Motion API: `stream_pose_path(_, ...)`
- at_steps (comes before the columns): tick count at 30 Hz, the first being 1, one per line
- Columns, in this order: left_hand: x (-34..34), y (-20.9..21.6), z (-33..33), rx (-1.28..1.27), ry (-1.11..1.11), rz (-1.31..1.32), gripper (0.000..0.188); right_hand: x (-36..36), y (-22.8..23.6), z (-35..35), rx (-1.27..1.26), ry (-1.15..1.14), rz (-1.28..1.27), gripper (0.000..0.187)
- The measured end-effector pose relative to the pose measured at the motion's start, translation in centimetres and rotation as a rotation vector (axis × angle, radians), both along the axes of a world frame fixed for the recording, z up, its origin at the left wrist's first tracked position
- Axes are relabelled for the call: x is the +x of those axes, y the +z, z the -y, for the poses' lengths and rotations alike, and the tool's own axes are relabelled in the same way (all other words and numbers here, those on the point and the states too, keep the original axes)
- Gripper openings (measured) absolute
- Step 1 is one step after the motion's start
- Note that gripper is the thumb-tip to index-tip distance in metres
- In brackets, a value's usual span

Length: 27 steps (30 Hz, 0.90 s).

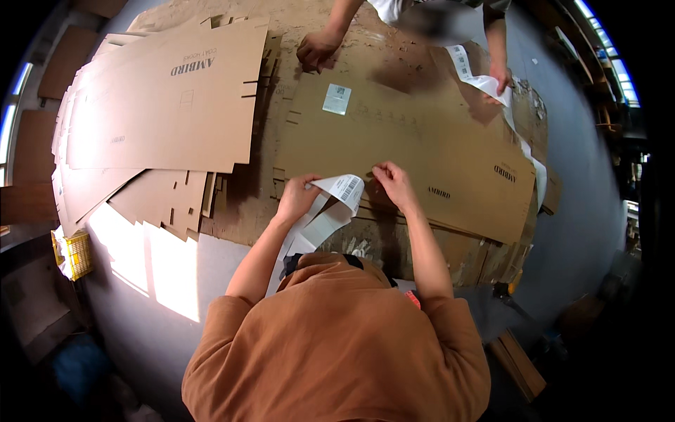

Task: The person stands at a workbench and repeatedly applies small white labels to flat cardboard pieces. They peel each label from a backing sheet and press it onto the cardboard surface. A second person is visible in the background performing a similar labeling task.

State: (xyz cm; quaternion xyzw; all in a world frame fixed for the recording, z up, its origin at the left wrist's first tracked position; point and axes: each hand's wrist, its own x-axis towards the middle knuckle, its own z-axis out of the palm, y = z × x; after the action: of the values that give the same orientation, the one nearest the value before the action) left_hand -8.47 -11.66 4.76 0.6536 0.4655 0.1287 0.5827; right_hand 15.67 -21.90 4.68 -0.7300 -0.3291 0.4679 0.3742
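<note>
My left hand (297,198) pinches a white strip of barcode labels (330,211) that trails down toward my chest. My right hand (395,184) has its fingers pinched at the strip's top edge, resting on a flat brown cardboard sheet (422,141). A single white label (337,99) is stuck on that sheet farther away. Both my forearms rise from my orange-brown sleeves.
A tall stack of flat cardboard sheets (162,98) lies to the left. Across the table another person's hands (318,49) rest on the cardboard, one holding a second label strip (485,83). A yellow crate (74,254) sits low on the left, on a grey floor.
</note>
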Motion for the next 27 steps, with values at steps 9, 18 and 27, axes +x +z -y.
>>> stream_pose_path(9, 2.0, 7.6, 4.6, 0.197, -0.026, 0.045, 0.021, -5.2, 7.0, 6.2, 0.412, 0.002, -0.536, 0.039)
stream_pose_path(18, 0.3, 10.0, 9.5, 0.494, 0.070, 0.335, 0.032, -7.5, 10.3, 8.4, 0.389, 0.111, -0.428, 0.046)
stream_pose_path(27, -1.4, 9.1, 11.6, 0.238, 0.078, 0.254, 0.019, -8.2, 10.5, 9.2, 0.362, 0.177, -0.380, 0.033)
